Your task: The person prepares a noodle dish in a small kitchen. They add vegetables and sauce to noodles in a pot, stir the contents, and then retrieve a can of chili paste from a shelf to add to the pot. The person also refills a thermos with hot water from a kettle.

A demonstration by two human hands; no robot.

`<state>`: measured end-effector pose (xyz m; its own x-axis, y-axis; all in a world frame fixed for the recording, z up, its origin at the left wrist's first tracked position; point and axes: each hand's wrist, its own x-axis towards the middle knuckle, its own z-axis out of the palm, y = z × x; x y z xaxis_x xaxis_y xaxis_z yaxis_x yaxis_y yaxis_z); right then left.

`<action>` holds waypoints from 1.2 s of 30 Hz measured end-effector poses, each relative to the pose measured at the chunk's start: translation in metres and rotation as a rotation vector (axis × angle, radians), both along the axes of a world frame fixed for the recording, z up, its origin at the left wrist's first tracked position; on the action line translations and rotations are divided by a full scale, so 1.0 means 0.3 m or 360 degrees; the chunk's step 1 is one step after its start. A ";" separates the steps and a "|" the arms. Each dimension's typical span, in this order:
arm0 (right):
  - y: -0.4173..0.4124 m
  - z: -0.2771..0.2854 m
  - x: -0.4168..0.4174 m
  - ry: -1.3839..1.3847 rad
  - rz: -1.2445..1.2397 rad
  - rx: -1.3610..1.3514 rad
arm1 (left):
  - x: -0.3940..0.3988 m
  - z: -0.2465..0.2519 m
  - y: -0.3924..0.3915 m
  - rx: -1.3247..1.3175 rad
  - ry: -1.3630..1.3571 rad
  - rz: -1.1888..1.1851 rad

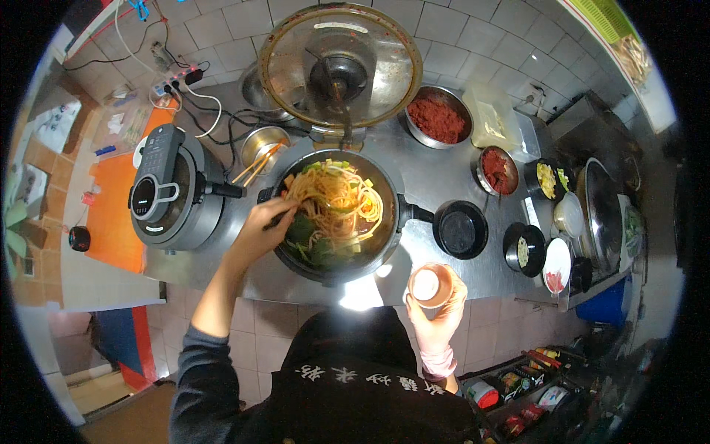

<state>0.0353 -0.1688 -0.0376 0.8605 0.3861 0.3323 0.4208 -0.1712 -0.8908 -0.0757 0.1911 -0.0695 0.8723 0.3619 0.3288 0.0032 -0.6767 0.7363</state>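
A cooking pot (396,233) with a dark rim stands before me, holding thick pale noodles (338,194), leafy greens (302,227) and diced vegetables. Bare, my left hand (267,225) reaches over the pot's left rim with its fingertips close together at the edge of the noodles. Whether anything is pinched between those fingers, I cannot tell. In a thin, pale glove, my right hand (444,311) grips a small brownish cup (442,286) near the counter's front edge, right of the pot. Something white shows inside the cup. Behind the pot, its glass lid (383,61) stands raised.
A second cooker (208,222), closed, stands on the left. Chopsticks (258,164) rest in a metal bowl (252,139). A black bowl (460,230) sits beside the pot handle (419,213). Bowls of red paste (438,119), small ingredient bowls (524,269) and a plate (556,258) line the right.
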 end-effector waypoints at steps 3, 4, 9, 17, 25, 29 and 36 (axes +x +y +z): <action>-0.006 0.003 -0.022 0.0010 -0.0063 -0.0014 | 0.119 -0.057 0.000 0.0102 -0.0297 0.0037; -0.005 0.004 -0.026 0.0038 -0.0065 0.0005 | 0.126 -0.080 -0.012 -0.0113 -0.0212 -0.0034; -0.007 0.019 -0.024 -0.0001 -0.0021 -0.0019 | 0.041 -0.102 -0.076 -0.1140 0.0318 -0.0262; -0.019 0.014 0.014 -0.0094 0.0032 -0.0148 | -0.048 0.169 0.067 -0.0312 0.0762 0.0121; 0.038 0.004 0.110 -0.0341 0.0172 -0.0445 | 0.026 -0.036 -0.049 -0.0214 0.0082 -0.0183; 0.098 0.021 0.199 -0.0593 0.0201 -0.0672 | -0.068 0.111 -0.061 -0.0815 0.0350 0.0279; 0.242 0.031 0.309 -0.0831 0.0421 -0.0800 | -0.023 0.039 -0.012 -0.0387 -0.0162 0.0625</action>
